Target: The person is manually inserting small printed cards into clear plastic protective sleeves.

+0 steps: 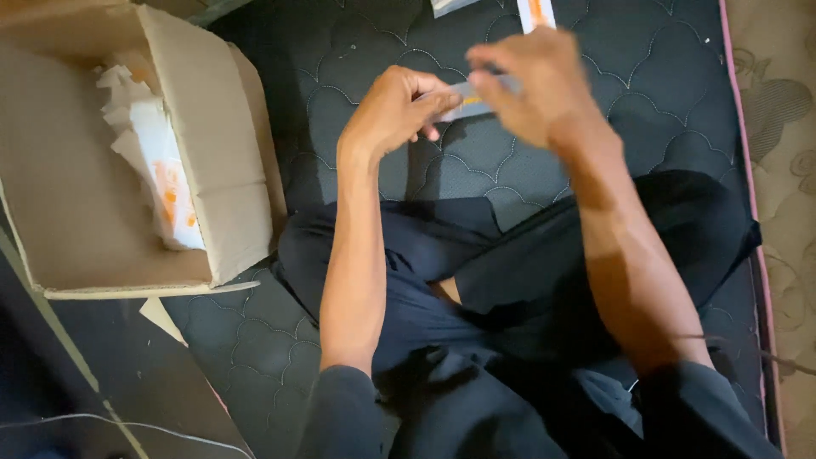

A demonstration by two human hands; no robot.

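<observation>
Dark quilted matting (357, 51) is being sat upon by a cross-legged person in black. Above the lap, a small flat grey packet (473, 99) with an orange mark is being pinched at one end by the left hand (399, 106) and at the other by the blurred right hand (531, 81). Farther up, a white-and-orange packet (536, 12) is lying on the matting. At the left, white-and-orange packets (157, 161) are being held in an open cardboard box (217, 195). Bare matting is being left between box and knees; a pink edge (741, 144) is bounding the right side.

One cardboard box (229, 170), two hands (399, 106).
</observation>
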